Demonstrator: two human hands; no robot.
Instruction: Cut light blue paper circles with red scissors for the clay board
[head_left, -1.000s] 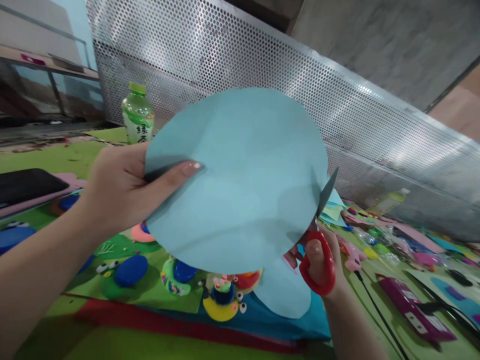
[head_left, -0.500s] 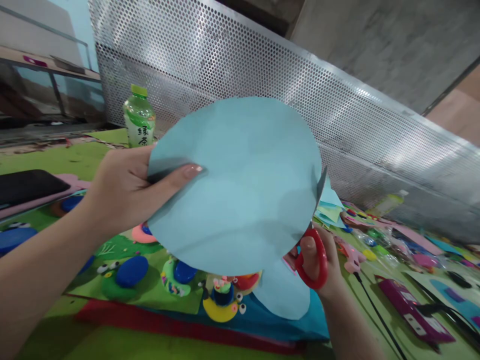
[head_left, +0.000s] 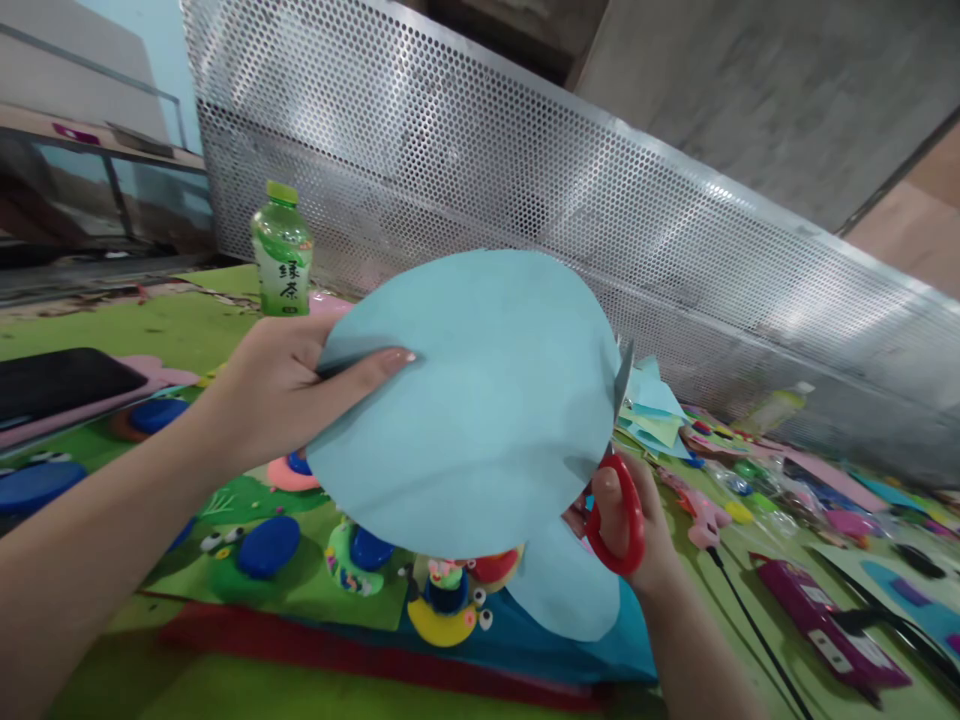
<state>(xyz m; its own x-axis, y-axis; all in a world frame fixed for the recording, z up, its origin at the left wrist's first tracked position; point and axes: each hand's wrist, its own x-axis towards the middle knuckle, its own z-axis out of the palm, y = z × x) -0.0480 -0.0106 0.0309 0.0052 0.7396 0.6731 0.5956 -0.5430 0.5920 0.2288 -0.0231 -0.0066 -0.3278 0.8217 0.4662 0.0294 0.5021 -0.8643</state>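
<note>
A light blue rounded sheet of paper (head_left: pixel 472 400) is held up in front of me, its near edge lower than its far edge. My left hand (head_left: pixel 300 385) pinches its left side, thumb on top and fingers hidden underneath. In my right hand (head_left: pixel 634 525) are red-handled scissors (head_left: pixel 636 515), thumb through a loop. Their blades stand at the right edge of the paper, one in view in front of it. Below hangs another light blue paper piece (head_left: pixel 574 590), over several clay figures with googly eyes, such as a yellow one (head_left: pixel 442 622) and a green one (head_left: pixel 247 565).
A green tea bottle (head_left: pixel 283 250) stands behind my left hand, and a black phone (head_left: pixel 67 385) lies at far left. On the right are a pink glue gun (head_left: pixel 706 520) with a cord and a purple power strip (head_left: pixel 829 630). A perforated metal panel (head_left: pixel 465 140) rises behind.
The paper's far edge has dropped lower, so the sheet lies flatter to my view. My left hand has shifted slightly right and down; the scissors have moved a little left with the paper's right edge.
</note>
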